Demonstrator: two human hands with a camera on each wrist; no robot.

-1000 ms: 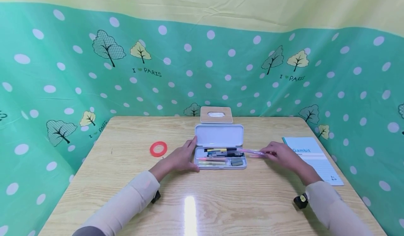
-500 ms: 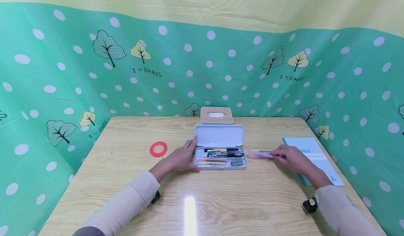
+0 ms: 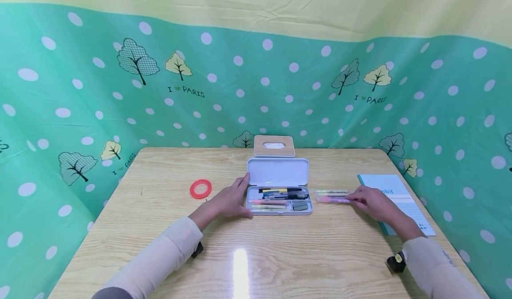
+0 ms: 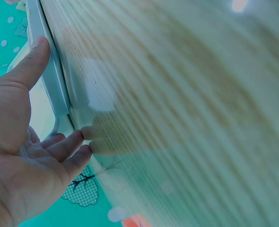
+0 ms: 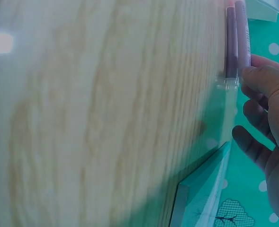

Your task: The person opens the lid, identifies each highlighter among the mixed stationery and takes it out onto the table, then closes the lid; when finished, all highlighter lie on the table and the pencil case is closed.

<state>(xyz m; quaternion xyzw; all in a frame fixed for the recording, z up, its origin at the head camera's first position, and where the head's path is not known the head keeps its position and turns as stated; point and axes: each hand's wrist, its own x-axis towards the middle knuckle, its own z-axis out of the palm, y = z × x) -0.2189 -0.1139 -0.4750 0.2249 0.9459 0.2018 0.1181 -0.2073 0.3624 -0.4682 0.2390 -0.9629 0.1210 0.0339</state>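
right hand (image 3: 370, 202) hides one end of pink pen (image 5: 242, 35)

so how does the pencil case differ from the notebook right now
The pencil case is open, its lid raised and pens showing inside; the notebook lies flat and closed. The pencil case is whitish, while the notebook is light blue and white. The left hand touches the pencil case's left end; the right hand hides part of the notebook in the head view. Both rest on the wooden table.
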